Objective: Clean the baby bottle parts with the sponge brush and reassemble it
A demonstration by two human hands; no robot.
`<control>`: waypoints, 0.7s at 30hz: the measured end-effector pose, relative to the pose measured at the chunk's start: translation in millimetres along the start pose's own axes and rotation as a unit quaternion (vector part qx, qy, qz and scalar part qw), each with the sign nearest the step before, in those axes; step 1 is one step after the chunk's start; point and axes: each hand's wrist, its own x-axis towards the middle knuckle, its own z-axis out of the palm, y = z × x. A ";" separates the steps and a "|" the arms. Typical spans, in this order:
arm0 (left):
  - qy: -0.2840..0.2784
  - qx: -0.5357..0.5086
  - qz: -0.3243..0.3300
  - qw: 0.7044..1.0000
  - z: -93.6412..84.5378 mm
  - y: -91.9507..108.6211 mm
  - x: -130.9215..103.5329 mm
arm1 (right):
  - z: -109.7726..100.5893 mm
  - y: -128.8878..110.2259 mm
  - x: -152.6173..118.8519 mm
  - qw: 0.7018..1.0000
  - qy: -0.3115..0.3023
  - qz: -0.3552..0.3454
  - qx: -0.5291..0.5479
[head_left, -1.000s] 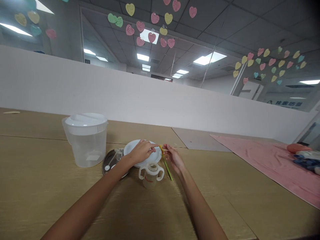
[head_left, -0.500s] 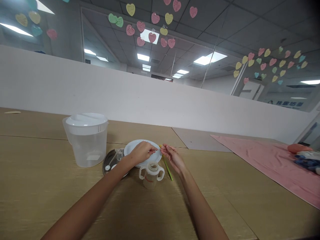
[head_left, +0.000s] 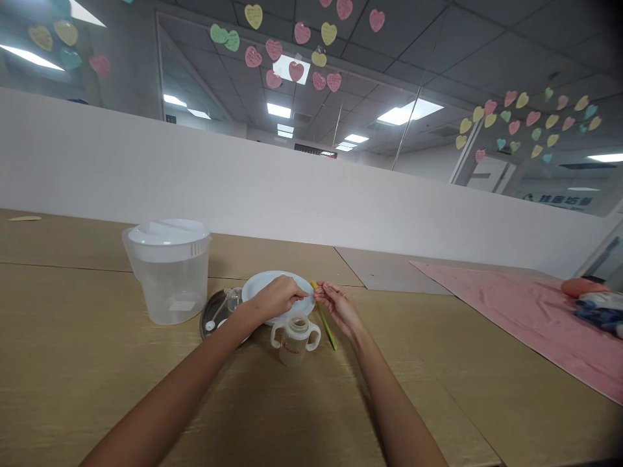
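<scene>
Both forearms enter from the bottom edge of the frame and converge toward the centre. The left forearm rises from the lower left on a diagonal; the right forearm rises from the lower centre-right, leaning left. Both arms are bare.

The left hand [head_left: 278, 296] sits just left of centre, back of the hand facing up, knuckles rounded, fingers curled down and pointing right, tips pinched together.

The right hand [head_left: 337, 305] sits just right of centre, palm turned toward the left and partly upward, fingers loosely bent with the tips drawn together toward the left hand. The fingertips of the two hands are close, nearly meeting.
</scene>
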 end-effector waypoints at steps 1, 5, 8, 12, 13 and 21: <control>-0.004 0.006 -0.003 1.000 0.0 0.4 0.3 | 0.9 0.1 -0.1 1.000 0.007 -0.005 -0.004; -0.010 0.020 -0.018 1.000 0.0 1.1 0.5 | 6.3 1.5 -0.2 0.998 0.039 -0.037 -0.030; -0.011 0.015 -0.029 0.999 0.7 0.4 -0.5 | 10.2 3.3 -0.3 0.995 0.067 -0.059 -0.055; -0.011 0.014 -0.036 0.999 2.4 -1.1 -1.7 | 13.0 3.9 -1.4 0.992 0.089 -0.070 -0.061; -0.011 0.018 -0.035 0.999 2.7 -1.2 -1.7 | 13.4 3.7 -1.8 0.991 0.090 -0.071 -0.063; -0.024 0.114 -0.025 0.993 2.9 2.9 0.6 | 12.1 1.5 -2.7 0.992 0.058 -0.062 -0.093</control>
